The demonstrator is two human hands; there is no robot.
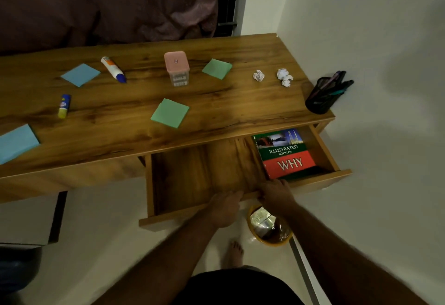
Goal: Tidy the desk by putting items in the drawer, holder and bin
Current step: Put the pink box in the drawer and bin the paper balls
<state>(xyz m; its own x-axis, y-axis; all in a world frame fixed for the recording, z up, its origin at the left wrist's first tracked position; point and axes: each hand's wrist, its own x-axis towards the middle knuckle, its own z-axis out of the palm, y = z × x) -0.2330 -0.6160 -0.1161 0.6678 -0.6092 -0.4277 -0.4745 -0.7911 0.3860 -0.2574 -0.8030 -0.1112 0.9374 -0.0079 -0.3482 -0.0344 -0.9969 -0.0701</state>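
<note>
So far only the book (284, 154) lies in the drawer (192, 177); our left grip (225, 208) and right grip (274, 195) hold its front edge, while notes, glue and paper balls (272, 76) wait on the counter (134, 121).

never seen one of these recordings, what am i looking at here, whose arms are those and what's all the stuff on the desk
There is no machine here. One wide camera sits on a person's head and looks down, so the arms are theirs. The left hand and right hand both rest on the front edge of an open drawer, which holds a book. Whether their fingers curl round the edge is hard to tell.

On the desk lie blue and green paper pads, a glue stick, a glue tube, a pink-lidded box, two paper balls and a black pen holder. A yellow bin stands on the floor.
</note>
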